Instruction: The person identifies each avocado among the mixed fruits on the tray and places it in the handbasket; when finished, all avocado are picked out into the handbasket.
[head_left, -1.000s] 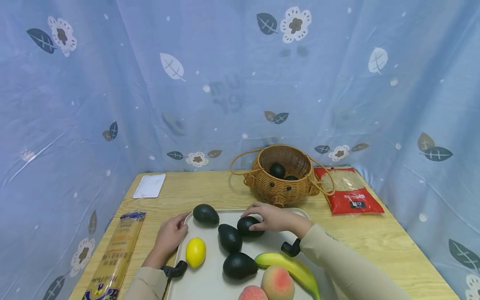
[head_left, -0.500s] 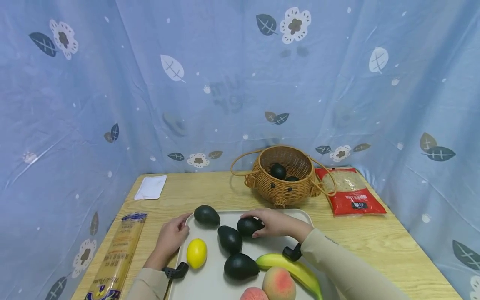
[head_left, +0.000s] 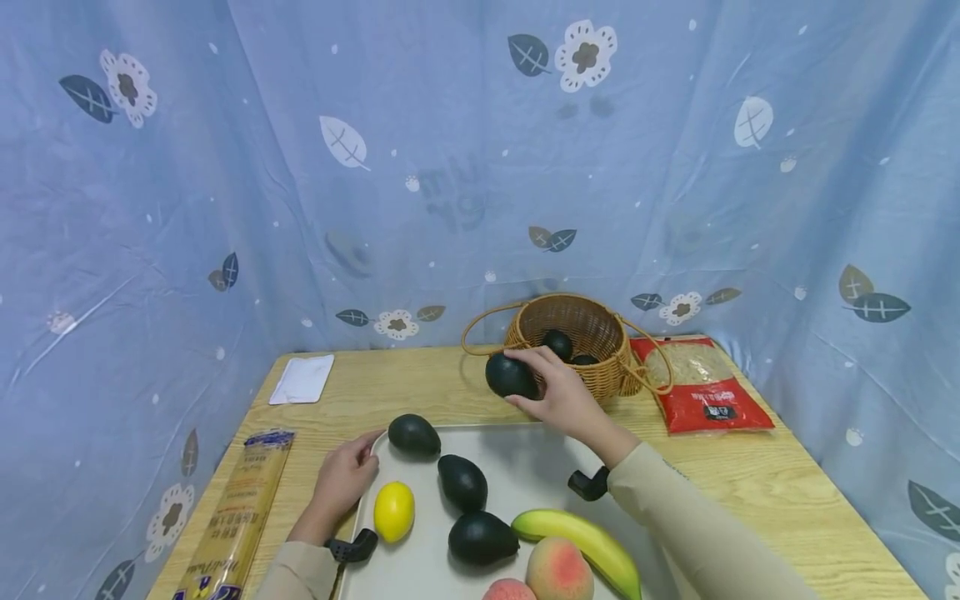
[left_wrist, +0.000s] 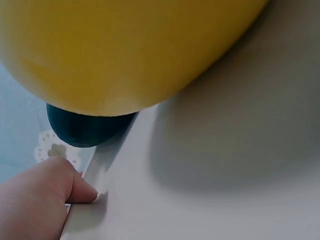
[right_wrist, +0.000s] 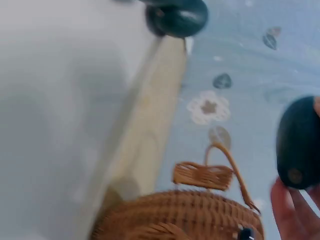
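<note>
My right hand (head_left: 561, 398) holds a dark green avocado (head_left: 512, 377) between thumb and fingers, lifted above the tray's far edge and overlapping the front of the wicker basket (head_left: 611, 379). In the right wrist view the same avocado (right_wrist: 298, 145) shows at the right edge. My left hand (head_left: 345, 477) grips the left rim of the off-white tray (head_left: 420, 575), thumb over the edge, as the left wrist view shows the thumb (left_wrist: 75, 187). On the tray lie more avocados (head_left: 462, 483), a lemon (head_left: 393, 511), a banana (head_left: 585, 537) and two peaches (head_left: 558, 568).
Inside the basket lie two avocados (head_left: 558, 343). A red bag (head_left: 712, 392) of pale food lies right of it. On the left are a long pasta packet (head_left: 236, 517) and a small white square item (head_left: 302, 379). A blue curtain (head_left: 420, 167) surrounds the table.
My right hand has lifted an avocado off the tray and carried it forward and up toward the basket. My left hand has stayed at the tray's rim.
</note>
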